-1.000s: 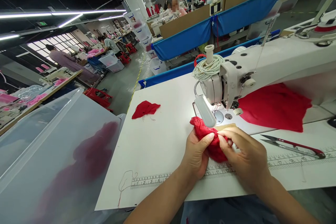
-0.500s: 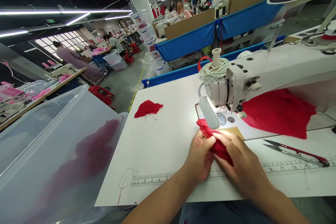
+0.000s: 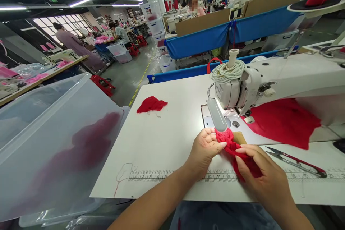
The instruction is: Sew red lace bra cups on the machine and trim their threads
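A bunched piece of red fabric [image 3: 229, 145] with a lacy-looking upper end is held between my two hands, just in front of the sewing machine [image 3: 229, 91]. My left hand [image 3: 203, 151] pinches its upper left part between thumb and fingers. Lower on the right, my right hand [image 3: 260, 172] grips the fabric's folds. The machine's lamp [image 3: 216, 115] hangs right above the cloth and lights it. Another red cloth [image 3: 285, 122] lies under the machine arm. Thread snips [image 3: 299, 161] rest on the table, right of my right hand.
A small red scrap [image 3: 152, 104] lies on the white table [image 3: 161, 143], which has a printed ruler [image 3: 161, 176] near its front edge. Left of the table stands a translucent bin [image 3: 61, 143] with red material inside. Beyond are blue cloth troughs [image 3: 199, 39] and several people at workstations.
My hands have moved apart, spreading the red fabric, and my right hand has shifted right and down. The lacy end now shows more openly. The whole view has tilted slightly.
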### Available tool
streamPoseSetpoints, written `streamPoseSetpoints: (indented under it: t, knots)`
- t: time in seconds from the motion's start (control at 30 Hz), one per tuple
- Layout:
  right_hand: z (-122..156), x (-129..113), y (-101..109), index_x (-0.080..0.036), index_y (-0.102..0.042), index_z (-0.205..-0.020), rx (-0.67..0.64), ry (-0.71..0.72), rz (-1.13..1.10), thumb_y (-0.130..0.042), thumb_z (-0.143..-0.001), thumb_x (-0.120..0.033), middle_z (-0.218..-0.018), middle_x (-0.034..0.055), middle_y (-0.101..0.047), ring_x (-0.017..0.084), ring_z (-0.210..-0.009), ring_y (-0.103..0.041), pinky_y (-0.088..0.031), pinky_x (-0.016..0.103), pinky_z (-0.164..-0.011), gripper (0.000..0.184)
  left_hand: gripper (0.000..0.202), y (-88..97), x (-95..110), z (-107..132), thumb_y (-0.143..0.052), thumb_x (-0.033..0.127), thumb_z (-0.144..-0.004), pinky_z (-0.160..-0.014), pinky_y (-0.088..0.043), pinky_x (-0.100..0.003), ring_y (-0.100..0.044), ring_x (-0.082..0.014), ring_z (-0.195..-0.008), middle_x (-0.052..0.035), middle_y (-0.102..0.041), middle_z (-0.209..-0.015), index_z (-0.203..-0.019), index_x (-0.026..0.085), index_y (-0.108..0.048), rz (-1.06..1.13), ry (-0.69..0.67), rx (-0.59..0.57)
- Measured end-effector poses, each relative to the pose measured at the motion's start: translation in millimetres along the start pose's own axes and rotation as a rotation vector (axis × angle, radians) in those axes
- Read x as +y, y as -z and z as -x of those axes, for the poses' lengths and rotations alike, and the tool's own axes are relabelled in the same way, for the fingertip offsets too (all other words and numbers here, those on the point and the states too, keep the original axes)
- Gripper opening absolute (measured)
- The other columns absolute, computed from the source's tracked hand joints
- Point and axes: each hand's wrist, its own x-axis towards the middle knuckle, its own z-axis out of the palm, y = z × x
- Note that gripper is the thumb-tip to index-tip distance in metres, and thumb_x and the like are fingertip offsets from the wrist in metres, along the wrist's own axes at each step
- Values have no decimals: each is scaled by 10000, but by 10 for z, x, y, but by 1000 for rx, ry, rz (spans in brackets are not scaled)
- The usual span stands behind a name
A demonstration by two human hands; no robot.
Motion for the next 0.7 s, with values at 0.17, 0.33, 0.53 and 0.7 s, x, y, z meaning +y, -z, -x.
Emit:
streamPoseSetpoints:
  t: [0.17, 0.33, 0.53, 0.7]
  knots:
    - [-87, -57, 85, -269, -670, -743, -43, -188, -135, -511, -929, -395, -813, -9, -754, 173, -727, -706, -532, 238, -652, 275, 423, 21, -30, -18, -859, 244, -658, -832, -474, -293, -636, -128, -800, -28, -708, -856, -939, 165, -554, -45, -89, -1]
    - [-125, -93, 93, -266, -713, -687, 17, -472, -208, -582, -819, -477, -773, -2, -765, 190, -682, -703, -531, 249, -609, 281, 338, 14, -20, -15, -840, 249, -661, -788, -458, -258, -628, -117, -772, -7, -709, -785, -865, 161, -585, -72, -96, 27]
    - [-63, -58, 73, -258, -733, -756, 43, -592, -219, -605, -793, -512, -828, 21, -773, 216, -746, -715, -550, 278, -671, 287, 303, 0, -12, -14, -840, 238, -647, -814, -463, -274, -632, -128, -778, -2, -710, -750, -838, 162, -616, -56, -81, 45]
    - [10, -17, -12, -228, -727, -897, -18, -314, -108, -646, -741, -589, -1011, 85, -759, 276, -861, -716, -560, 331, -646, 401, 303, 13, -18, -10, -826, 256, -673, -774, -454, -259, -599, -110, -731, 4, -686, -763, -884, 164, -629, -54, -61, 40]
